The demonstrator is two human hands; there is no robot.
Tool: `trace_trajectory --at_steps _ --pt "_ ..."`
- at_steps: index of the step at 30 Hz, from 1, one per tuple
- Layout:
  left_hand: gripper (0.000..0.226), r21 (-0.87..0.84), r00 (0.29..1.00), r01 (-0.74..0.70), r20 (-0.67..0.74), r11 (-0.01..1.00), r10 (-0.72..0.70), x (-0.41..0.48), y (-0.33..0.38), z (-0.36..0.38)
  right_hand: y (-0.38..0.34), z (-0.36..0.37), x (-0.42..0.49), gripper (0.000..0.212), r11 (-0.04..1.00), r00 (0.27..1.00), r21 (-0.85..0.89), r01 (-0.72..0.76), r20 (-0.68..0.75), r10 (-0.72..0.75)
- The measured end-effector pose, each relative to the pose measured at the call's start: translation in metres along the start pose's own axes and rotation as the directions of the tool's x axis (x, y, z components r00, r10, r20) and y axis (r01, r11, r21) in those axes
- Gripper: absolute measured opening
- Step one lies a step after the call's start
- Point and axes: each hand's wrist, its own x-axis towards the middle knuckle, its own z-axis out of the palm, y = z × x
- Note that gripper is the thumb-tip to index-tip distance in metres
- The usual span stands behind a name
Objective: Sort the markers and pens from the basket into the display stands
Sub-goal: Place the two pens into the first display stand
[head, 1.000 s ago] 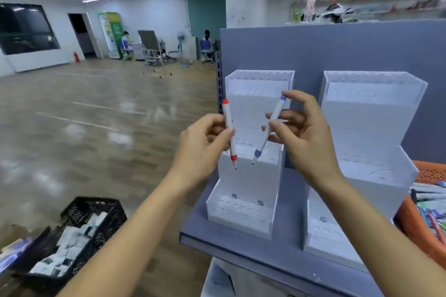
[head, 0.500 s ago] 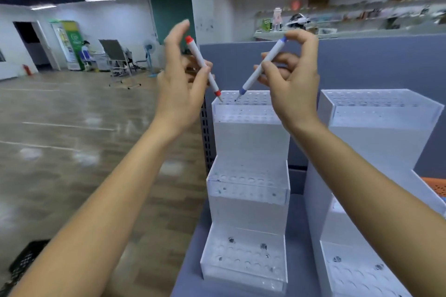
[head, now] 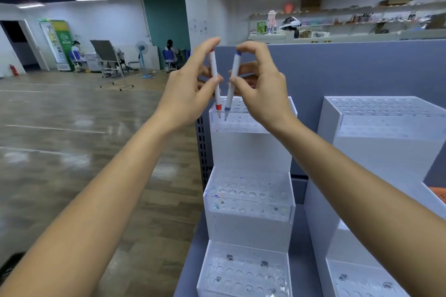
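Observation:
My left hand (head: 190, 89) pinches a white pen with red ends (head: 215, 79), held nearly upright. My right hand (head: 260, 87) pinches a white pen with blue ends (head: 232, 82), tilted slightly. Both tips dip into holes at the front left corner of the top tier of the left white stepped display stand (head: 251, 142). A second white display stand (head: 376, 152) stands to the right with empty holes on its top tier. Only an orange corner of the basket (head: 438, 194) shows at the right edge.
A grey partition panel (head: 350, 67) rises behind the stands, which sit on a grey shelf (head: 299, 260). To the left lies open wooden floor (head: 72, 140). A black crate corner (head: 9, 270) shows at bottom left. People sit at desks far back.
Both hands have moved closer together and lowered the pens from above the stand until the tips enter the top tier's holes. The pens have turned more upright.

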Motion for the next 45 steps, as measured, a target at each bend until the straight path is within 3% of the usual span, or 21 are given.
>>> trace_trajectory --at_steps 5,12,16,26,32,45 --pt "0.057 0.061 0.988 -0.051 0.148 0.997 0.041 -0.003 -0.004 0.002 0.003 0.004 0.000 0.040 0.996 0.996 -0.086 0.017 0.083 -0.010" --pt "0.052 0.013 0.986 0.036 0.161 0.999 -0.038 0.002 -0.011 0.003 0.002 0.003 0.005 0.039 0.990 0.994 -0.140 0.004 0.109 0.011" --pt "0.049 0.119 0.988 -0.024 0.157 0.993 0.005 0.002 -0.015 0.003 0.002 0.002 0.007 0.039 0.991 0.989 -0.134 0.003 0.144 0.017" --pt "0.053 0.055 0.989 0.015 0.149 0.998 -0.023 -0.013 -0.019 0.007 0.000 0.001 0.012 0.041 0.986 0.975 -0.163 -0.019 0.217 0.055" --pt "0.054 0.006 0.992 0.042 0.120 0.999 -0.042 -0.016 -0.022 0.011 -0.001 0.001 0.003 0.039 0.962 0.960 -0.255 0.094 0.278 -0.021" --pt "0.063 0.031 0.999 0.046 0.026 0.998 -0.046 -0.025 -0.023 0.020 -0.001 0.008 -0.010 0.049 0.951 0.982 -0.299 0.077 0.189 -0.020"
